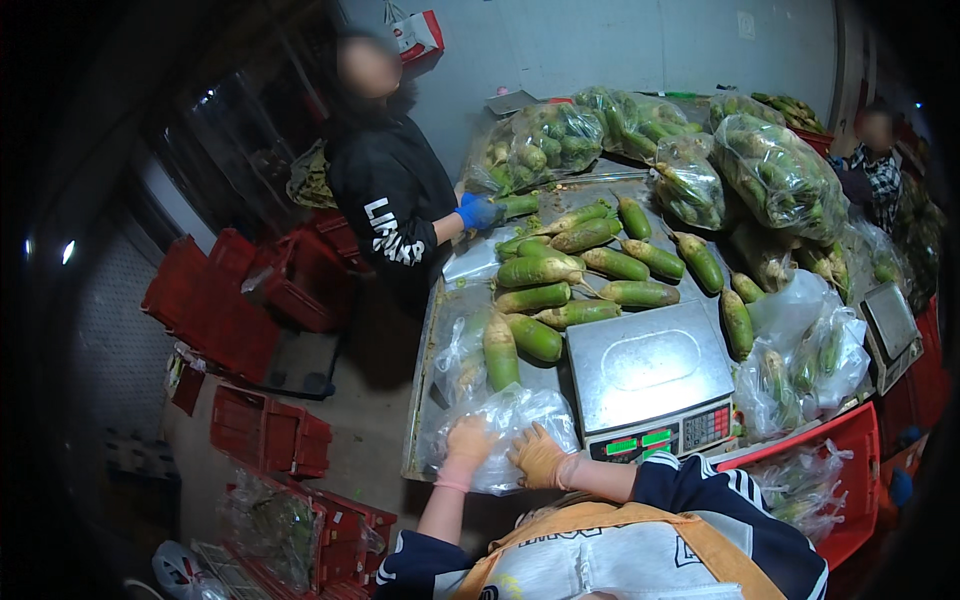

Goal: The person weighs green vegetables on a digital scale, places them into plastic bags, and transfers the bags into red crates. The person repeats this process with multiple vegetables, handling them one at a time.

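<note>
Both my hands wear tan gloves and rest at the near left corner of a metal table (417,420). My left hand (471,442) lies on clear plastic bags (525,409); whether its fingers grip the film I cannot tell. My right hand (541,456) is on the right part of the same bags, fingers spread. Just beyond, a green radish (500,351) points at the bags, beside a filled clear bag (459,367). More green radishes (615,264) lie loose across the table. A digital scale (651,367) with a bare metal plate stands right of my hands.
Large filled radish bags (780,176) line the table's far side. Across the left edge, a co-worker in blue gloves (480,212) holds a radish (519,205). Red crates (270,431) stand on the floor at left. A red bin (855,480) holds bagged produce at right.
</note>
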The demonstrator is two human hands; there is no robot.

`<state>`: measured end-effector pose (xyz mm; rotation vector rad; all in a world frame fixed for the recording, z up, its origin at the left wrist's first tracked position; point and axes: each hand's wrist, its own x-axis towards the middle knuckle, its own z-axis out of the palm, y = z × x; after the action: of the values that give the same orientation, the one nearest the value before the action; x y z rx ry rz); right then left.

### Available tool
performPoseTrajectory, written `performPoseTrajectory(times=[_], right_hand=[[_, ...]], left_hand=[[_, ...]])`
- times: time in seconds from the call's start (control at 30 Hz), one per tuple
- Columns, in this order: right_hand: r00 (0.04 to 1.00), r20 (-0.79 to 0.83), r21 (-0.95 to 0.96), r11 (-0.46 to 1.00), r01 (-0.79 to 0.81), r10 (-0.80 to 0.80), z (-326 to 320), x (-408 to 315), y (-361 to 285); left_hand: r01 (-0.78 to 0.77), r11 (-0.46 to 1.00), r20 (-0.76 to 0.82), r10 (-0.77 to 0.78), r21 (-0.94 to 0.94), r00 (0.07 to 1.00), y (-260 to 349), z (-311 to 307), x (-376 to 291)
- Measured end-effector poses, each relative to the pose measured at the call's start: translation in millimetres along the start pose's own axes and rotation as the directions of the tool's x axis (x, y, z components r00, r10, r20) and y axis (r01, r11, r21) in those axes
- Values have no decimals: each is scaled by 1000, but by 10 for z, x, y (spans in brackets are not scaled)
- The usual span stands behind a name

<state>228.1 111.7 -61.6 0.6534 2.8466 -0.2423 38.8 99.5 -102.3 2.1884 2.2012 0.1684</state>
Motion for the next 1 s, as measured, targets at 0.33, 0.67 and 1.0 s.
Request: performPoseTrajectory(times=[0.33,0.67,1.0], right_hand=[[991,136,108,994,3,-17,212,52,-29],[1000,-9,40,999,-5,5,354,324,126],[971,236,327,938,-115,37,-350,273,202]], left_hand=[[214,873,275,-96,-438,957,80,-45,-89],[244,93,200,-342,-965,918,348,-1169,-489],[-270,-857,-333,-125,-438,935,246,-2407,-719]])
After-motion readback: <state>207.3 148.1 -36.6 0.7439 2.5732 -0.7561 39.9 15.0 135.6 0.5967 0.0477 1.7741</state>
